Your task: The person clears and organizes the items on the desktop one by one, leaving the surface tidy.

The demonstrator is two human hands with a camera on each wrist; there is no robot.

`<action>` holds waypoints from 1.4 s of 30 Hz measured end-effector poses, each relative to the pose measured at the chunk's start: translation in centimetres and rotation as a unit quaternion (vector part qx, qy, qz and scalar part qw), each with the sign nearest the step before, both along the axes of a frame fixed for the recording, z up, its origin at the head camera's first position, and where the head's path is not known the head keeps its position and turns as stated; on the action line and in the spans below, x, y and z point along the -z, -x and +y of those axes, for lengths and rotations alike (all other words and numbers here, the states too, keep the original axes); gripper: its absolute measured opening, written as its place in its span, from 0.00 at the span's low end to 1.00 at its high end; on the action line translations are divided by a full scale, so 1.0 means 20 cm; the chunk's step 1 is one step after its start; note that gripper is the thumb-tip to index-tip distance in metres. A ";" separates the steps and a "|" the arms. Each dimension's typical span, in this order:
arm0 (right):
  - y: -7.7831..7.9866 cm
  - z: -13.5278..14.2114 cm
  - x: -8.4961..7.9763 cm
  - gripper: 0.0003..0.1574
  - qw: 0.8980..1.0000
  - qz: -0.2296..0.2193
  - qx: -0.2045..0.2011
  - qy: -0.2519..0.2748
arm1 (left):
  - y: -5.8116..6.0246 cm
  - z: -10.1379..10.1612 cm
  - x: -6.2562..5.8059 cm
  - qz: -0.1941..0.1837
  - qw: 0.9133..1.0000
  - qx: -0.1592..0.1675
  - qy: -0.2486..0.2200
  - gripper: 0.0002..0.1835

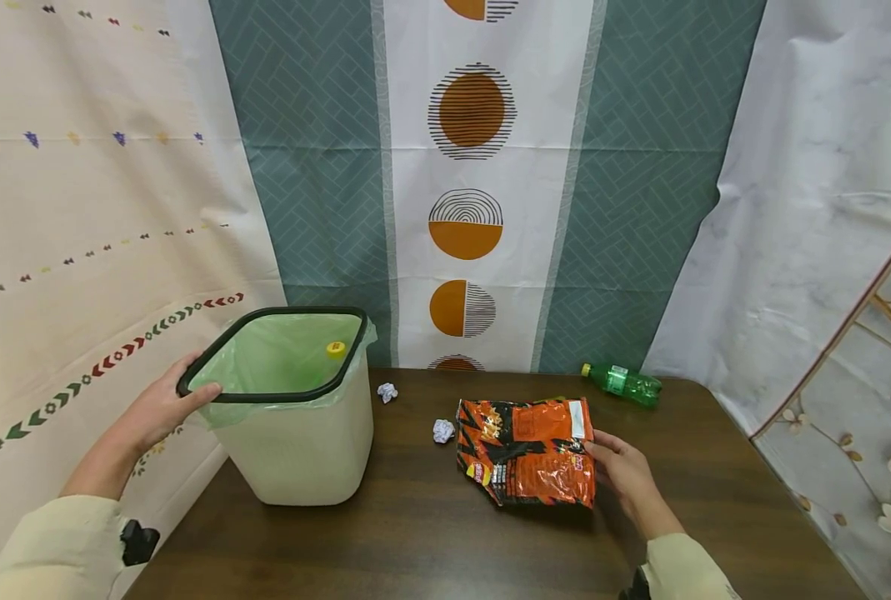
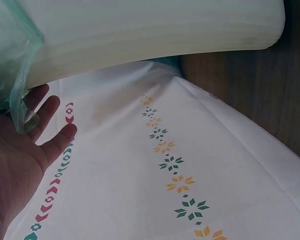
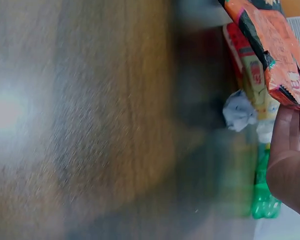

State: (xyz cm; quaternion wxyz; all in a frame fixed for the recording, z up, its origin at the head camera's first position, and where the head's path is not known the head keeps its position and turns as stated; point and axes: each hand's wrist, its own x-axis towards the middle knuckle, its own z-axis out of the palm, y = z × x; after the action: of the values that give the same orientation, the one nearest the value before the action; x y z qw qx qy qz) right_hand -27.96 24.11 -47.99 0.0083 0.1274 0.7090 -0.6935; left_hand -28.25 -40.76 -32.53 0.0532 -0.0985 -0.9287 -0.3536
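Observation:
At left stands a white trash bin with a black rim and a pale green liner. My left hand holds its near-left rim corner; in the left wrist view the fingers extend beside the liner's hanging edge. An orange and black chip bag, crumpled and flattened, is pinched at its right edge by my right hand. In the right wrist view this bag hangs over a red and yellow packet and a crumpled paper ball; the head view hides that packet.
A green plastic bottle with a yellow cap lies at the back right of the brown table. Two paper balls, one near and one far, sit between bin and bag. Inside the bin shows a yellow round item.

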 end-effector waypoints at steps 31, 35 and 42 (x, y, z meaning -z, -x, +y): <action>0.09 -0.20 -0.36 0.33 0.990 0.095 0.078 0.064 | -0.01 0.01 -0.01 -0.007 1.000 -0.005 -0.005 0.46; 0.10 -0.24 -0.42 0.34 0.988 0.104 0.077 0.083 | -0.01 0.01 -0.01 -0.005 1.000 -0.004 -0.004 0.46; 0.12 -0.28 -0.53 0.34 0.983 0.115 0.074 0.118 | -0.01 0.02 -0.01 -0.007 1.000 -0.007 0.000 0.47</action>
State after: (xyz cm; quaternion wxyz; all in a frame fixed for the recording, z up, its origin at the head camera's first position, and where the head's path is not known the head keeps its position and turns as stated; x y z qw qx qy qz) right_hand -30.28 18.43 -37.44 -0.1095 0.0964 0.6068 -0.7814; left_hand -28.02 -40.39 -32.26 0.0490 -0.0889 -0.9298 -0.3539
